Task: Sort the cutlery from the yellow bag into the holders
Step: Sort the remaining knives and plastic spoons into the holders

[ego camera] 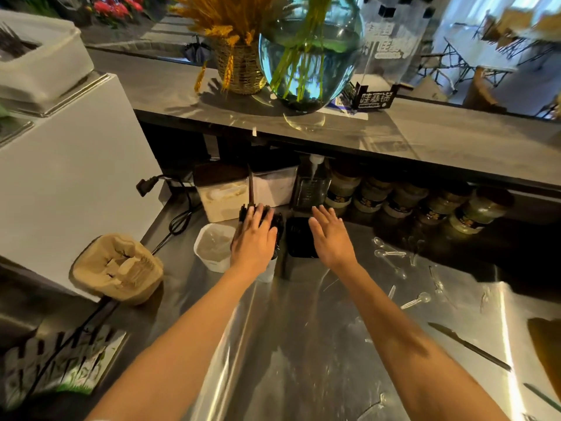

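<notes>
Three holders stand in a row at the back of the steel counter: a white holder (212, 249) on the left, a middle holder (268, 273) packed with black cutlery (277, 221), and a black holder (299, 238) on the right. My left hand (253, 237) lies flat with straight fingers on top of the black cutlery. My right hand (329, 233) hovers open with spread fingers over the right edge of the black holder. Clear plastic spoons (391, 258) lie scattered on the counter to the right. A black knife (469, 346) lies near the right edge.
A brown paper cup carrier (118, 268) sits at the left by a white appliance (69, 177). Storage tubs (221, 192), a bottle (312, 186) and several jars (425, 205) line the back under a shelf. A glass vase (309, 53) stands on the shelf.
</notes>
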The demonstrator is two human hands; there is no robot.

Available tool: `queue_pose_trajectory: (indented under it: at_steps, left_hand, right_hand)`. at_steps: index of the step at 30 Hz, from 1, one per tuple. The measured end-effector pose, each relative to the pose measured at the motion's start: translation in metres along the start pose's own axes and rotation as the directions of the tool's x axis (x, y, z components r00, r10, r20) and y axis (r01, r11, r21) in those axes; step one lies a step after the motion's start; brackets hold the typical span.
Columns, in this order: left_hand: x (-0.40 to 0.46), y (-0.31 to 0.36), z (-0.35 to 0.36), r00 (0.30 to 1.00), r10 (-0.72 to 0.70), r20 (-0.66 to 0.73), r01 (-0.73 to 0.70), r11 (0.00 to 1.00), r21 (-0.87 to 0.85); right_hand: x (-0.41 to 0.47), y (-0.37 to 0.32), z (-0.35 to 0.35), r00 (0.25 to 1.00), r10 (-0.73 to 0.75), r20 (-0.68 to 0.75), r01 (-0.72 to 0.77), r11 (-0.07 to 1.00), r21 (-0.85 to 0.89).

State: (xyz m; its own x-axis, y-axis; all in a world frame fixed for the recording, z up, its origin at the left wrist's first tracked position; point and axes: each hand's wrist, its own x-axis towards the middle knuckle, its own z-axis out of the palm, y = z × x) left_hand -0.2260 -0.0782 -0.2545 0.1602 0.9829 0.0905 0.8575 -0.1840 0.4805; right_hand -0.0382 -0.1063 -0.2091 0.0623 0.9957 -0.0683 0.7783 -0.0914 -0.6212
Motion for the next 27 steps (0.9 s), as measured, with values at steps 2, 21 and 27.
queue_pose_trajectory:
  at_steps: [2, 21, 27]
  left_hand:
    - [-0.003, 0.009, -0.009, 0.998, -0.028, -0.049, 0.026, 0.999, -0.029]
    - [-0.030, 0.262, 0.137, 0.908, -0.133, 0.397, 0.302, 0.865, -0.400]
    - [-0.015, 0.278, 0.216, 0.820, -0.267, 0.506, 0.366, 0.925, -0.105]
  right_hand:
    - [-0.014, 0.001, -0.012, 0.995, 0.011, -0.098, 0.010, 0.978, 0.209]
    - [-0.092, 0.250, -0.129, 0.780, 0.596, -0.192, -0.407, 0.716, 0.568]
    - [-0.092, 0.352, -0.114, 0.701, 0.669, -0.249, -0.576, 0.736, 0.355]
